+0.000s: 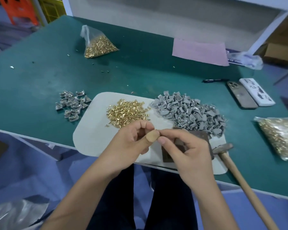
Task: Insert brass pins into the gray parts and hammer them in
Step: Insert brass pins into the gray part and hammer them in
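Wooden-handled hammer [236, 165] beside phones [250, 94]

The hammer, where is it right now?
In the head view the hammer lies on the green table at the right, its head beside the dark metal block, just right of the right hand.

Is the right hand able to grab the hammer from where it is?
Probably yes. The hammer lies uncovered just beside the right hand, but that hand's fingertips now pinch something tiny, so it would need to let go first.
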`<move>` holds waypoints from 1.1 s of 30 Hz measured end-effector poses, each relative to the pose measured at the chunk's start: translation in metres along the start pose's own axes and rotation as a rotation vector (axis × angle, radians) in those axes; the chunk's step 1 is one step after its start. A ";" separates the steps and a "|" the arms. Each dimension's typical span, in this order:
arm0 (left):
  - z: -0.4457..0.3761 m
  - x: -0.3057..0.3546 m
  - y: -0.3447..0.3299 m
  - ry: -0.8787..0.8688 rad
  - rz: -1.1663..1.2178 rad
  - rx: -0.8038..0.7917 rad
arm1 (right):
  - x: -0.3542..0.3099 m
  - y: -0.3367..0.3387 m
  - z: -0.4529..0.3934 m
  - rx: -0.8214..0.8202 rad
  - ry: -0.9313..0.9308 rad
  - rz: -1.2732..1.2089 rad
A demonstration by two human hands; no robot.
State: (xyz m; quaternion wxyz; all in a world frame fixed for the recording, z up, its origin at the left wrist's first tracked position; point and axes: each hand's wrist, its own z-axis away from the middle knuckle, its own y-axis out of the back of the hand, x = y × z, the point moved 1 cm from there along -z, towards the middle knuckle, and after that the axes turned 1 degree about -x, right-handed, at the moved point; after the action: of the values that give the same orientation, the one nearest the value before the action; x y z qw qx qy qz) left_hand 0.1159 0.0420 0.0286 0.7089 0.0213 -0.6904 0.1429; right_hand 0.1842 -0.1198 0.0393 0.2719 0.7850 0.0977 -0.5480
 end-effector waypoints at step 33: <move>-0.140 0.006 -0.098 -0.575 -1.467 -0.507 | 0.074 0.089 0.040 0.604 -0.026 0.403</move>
State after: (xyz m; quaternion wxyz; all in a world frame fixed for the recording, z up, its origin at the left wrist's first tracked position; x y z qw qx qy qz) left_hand 0.2748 -0.0185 0.0446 0.4009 0.3418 -0.6669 -0.5270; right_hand 0.2198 -0.2256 -0.0096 0.1314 0.8264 -0.2288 -0.4975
